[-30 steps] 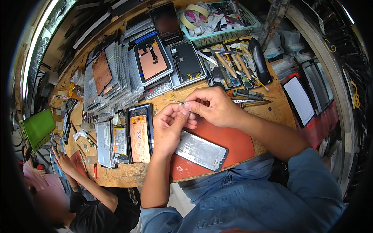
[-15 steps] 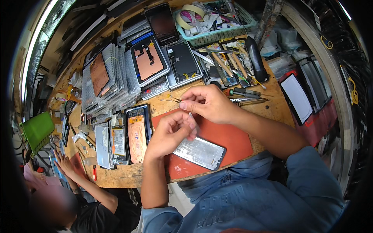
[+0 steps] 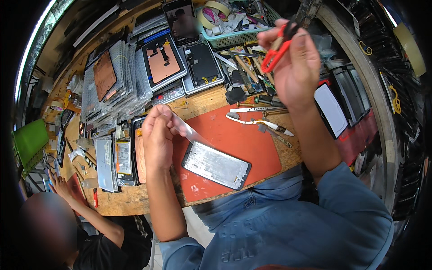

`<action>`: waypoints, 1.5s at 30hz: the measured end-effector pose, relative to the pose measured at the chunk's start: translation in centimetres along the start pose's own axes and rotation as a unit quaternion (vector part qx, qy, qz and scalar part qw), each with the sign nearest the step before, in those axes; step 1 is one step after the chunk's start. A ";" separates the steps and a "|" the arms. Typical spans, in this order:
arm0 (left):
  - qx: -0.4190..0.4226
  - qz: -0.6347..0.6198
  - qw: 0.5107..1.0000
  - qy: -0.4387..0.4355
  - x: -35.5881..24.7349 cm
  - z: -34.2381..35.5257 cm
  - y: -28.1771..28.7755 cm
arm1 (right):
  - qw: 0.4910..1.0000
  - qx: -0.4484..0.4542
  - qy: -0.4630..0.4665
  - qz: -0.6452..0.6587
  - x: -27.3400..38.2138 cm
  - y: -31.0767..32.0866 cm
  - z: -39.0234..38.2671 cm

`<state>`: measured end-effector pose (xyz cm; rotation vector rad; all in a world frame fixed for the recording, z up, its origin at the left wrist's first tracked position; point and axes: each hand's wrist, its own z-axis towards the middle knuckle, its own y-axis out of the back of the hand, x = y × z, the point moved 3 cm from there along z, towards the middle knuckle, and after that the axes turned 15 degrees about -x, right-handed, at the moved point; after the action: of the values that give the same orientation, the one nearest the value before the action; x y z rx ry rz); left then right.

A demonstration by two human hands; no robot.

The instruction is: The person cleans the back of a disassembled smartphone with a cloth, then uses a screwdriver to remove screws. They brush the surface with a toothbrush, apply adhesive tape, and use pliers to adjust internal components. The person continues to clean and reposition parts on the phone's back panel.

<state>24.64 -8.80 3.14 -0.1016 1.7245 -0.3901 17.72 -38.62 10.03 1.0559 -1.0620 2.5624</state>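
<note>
My left hand (image 3: 159,137) is closed in a pinch on a clear plastic strip (image 3: 185,128), held above the orange-red mat (image 3: 202,191). The strip slants down toward the silver-faced phone frame (image 3: 216,164), which lies on the mat; whether they touch I cannot tell. Up at the right, my right hand (image 3: 297,67) grips a red-and-black tool with a looped handle (image 3: 276,51), slightly blurred, its exact kind unclear. Below that hand lie a white toothbrush (image 3: 258,122) and white tweezers (image 3: 252,110) at the mat's far right edge.
Bubble-wrapped flat parts (image 3: 123,72) are stacked at the far left, next to opened tablets (image 3: 164,63). A green basket (image 3: 234,41) of odds and ends stands at the back. Phone parts (image 3: 123,157) stand left of the mat. Another person's hand (image 3: 63,186) rests farther left.
My right hand has left the pair of thin-tipped tools near my left hand, moved up and right, and now holds the red-and-black tool. My left hand has drawn left, uncovering the phone frame.
</note>
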 end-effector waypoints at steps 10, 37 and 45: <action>-0.070 -0.037 0.994 -0.078 0.2 0.3 -0.1 | 0.867 0.310 -0.286 -0.264 -5.2 -3.0 -8.9; -0.012 0.003 0.999 -0.052 1.5 -1.2 -2.1 | 0.854 0.259 -0.421 -0.163 -5.1 -2.8 -8.0; 0.001 -0.008 0.997 -0.078 1.5 -1.2 -2.0 | 0.846 0.280 -0.420 -0.171 -5.6 -2.4 -8.2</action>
<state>22.91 -10.85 2.53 -0.1409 1.5702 -0.3856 18.31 -30.70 3.52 2.3880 -0.1170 2.1239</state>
